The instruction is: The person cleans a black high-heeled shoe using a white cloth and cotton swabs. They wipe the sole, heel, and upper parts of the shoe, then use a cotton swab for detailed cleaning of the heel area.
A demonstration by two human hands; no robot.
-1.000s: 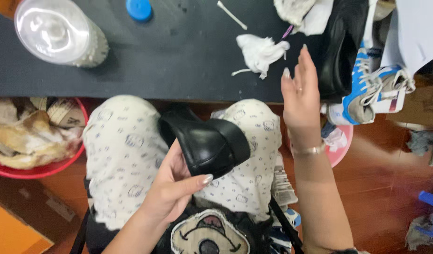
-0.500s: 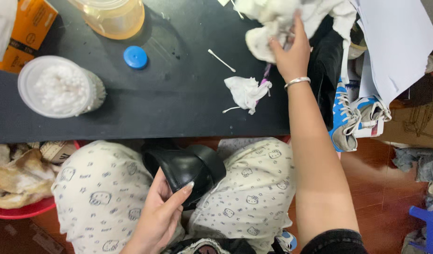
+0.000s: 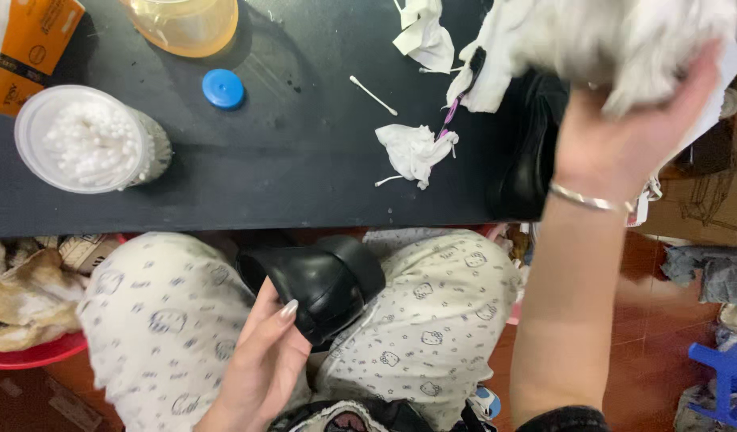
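The left hand (image 3: pixel 260 368) has its fingers closed around a black shoe (image 3: pixel 320 280), thumb laid over the upper. The shoe rests on the lap, between the knees, below the desk (image 3: pixel 304 168) edge. The right hand (image 3: pixel 624 136) is raised, fingers clamped on a white cloth (image 3: pixel 616 40) that fills the upper right corner.

On the desk: a crumpled tissue (image 3: pixel 415 150) and a swab (image 3: pixel 373 95) near the middle, a blue cap (image 3: pixel 223 88), an open swab tub (image 3: pixel 88 140) at the left, and a yellow jar (image 3: pixel 184 24). A second black shoe (image 3: pixel 532 152) stands at the right edge of the desk.

Risks, as judged:
- The lap shoe is held on one side only; a loose grip could let it roll off the knees.
- The hanging cloth could sweep the tissue or swab off the desk.
- The second shoe sits close to the edge and could be knocked down by the right forearm.

Not readable: the right fingertips are buried in cloth and blurred; the jar and cloth are cut off by the frame.
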